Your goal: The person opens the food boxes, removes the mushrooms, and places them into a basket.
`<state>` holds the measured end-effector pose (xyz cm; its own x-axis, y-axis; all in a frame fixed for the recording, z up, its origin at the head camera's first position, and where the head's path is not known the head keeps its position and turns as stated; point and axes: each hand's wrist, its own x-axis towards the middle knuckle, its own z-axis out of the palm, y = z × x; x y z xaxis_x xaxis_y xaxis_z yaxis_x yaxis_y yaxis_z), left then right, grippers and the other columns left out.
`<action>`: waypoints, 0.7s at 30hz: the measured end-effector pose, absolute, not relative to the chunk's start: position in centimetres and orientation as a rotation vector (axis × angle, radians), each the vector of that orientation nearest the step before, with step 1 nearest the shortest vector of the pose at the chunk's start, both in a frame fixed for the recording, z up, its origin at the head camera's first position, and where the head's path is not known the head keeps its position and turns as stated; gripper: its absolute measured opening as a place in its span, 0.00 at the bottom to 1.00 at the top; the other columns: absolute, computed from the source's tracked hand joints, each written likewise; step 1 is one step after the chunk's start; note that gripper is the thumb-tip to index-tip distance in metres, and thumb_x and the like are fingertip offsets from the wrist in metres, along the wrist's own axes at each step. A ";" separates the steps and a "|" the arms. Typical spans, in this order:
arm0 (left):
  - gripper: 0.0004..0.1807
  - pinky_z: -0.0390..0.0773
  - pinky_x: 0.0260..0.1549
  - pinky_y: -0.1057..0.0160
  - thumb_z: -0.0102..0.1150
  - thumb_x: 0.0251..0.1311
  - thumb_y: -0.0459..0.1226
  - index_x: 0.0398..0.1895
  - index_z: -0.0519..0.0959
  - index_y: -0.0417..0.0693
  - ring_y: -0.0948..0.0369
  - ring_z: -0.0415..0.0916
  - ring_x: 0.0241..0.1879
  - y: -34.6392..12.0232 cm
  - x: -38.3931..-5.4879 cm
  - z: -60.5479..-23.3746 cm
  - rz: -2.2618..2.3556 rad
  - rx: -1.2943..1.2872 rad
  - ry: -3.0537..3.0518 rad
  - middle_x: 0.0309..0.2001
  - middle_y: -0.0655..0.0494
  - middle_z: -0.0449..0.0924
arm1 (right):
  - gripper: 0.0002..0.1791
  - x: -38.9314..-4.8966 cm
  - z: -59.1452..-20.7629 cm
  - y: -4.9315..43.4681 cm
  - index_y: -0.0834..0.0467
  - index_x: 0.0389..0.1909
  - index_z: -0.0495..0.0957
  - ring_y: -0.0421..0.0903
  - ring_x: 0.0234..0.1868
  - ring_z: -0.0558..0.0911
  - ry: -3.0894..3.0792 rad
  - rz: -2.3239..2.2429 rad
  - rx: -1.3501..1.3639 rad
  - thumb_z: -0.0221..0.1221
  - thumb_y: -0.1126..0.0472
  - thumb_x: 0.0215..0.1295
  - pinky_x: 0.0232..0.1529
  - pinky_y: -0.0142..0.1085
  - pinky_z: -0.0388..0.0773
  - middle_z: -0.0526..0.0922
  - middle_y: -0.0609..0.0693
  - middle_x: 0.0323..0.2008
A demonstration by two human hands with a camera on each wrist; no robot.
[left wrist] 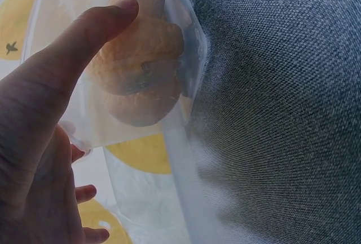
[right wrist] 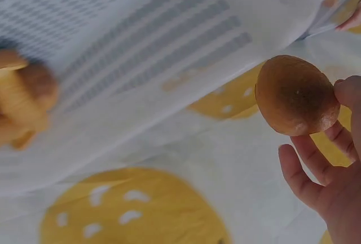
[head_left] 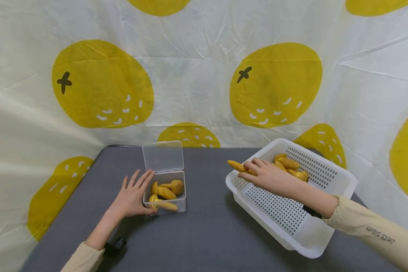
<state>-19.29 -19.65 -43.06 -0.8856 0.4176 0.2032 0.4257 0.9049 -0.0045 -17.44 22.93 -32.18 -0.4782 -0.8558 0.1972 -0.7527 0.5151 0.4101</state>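
Observation:
My left hand (head_left: 132, 199) is at the left side of a clear plastic box (head_left: 181, 207), thumb against its front wall and a fingertip at its back left corner. The box's lid (head_left: 163, 156) stands raised at the back. Inside lie several yellow-brown mushrooms (head_left: 166, 193); through the wall, the left wrist view shows a mushroom (left wrist: 141, 52) behind the thumb (left wrist: 107, 24). My right hand (head_left: 266, 176) holds another mushroom (head_left: 235, 165) over the left edge of a white basket (head_left: 258, 221). In the right wrist view, fingers and thumb pinch this mushroom (right wrist: 296, 94), its round brown cap facing the camera.
More mushrooms (head_left: 289, 166) lie toward the back of the perforated basket, partly hidden by the right hand. Both containers stand on a dark grey tabletop (head_left: 204, 226), with a gap between them. A white cloth (head_left: 190, 75) with yellow fruit prints hangs behind.

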 end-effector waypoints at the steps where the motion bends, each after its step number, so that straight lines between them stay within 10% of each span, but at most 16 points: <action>1: 0.68 0.45 0.57 0.32 0.64 0.24 0.68 0.70 0.44 0.52 0.42 0.40 0.68 -19.6 -19.3 -43.0 -0.060 -0.644 -2.871 0.70 0.52 0.43 | 0.24 -17.3 -32.2 23.7 0.50 0.50 0.72 0.46 0.37 0.67 -2.386 -0.377 1.307 0.65 0.62 0.48 0.34 0.35 0.68 0.70 0.51 0.41; 21: 0.67 0.45 0.56 0.31 0.64 0.24 0.67 0.70 0.43 0.52 0.42 0.40 0.67 -19.7 -19.2 -43.1 -0.085 -0.653 -2.872 0.70 0.51 0.44 | 0.26 -20.7 -32.5 36.0 0.58 0.45 0.74 0.52 0.30 0.66 -2.494 -0.505 0.937 0.65 0.74 0.40 0.24 0.38 0.67 0.70 0.56 0.35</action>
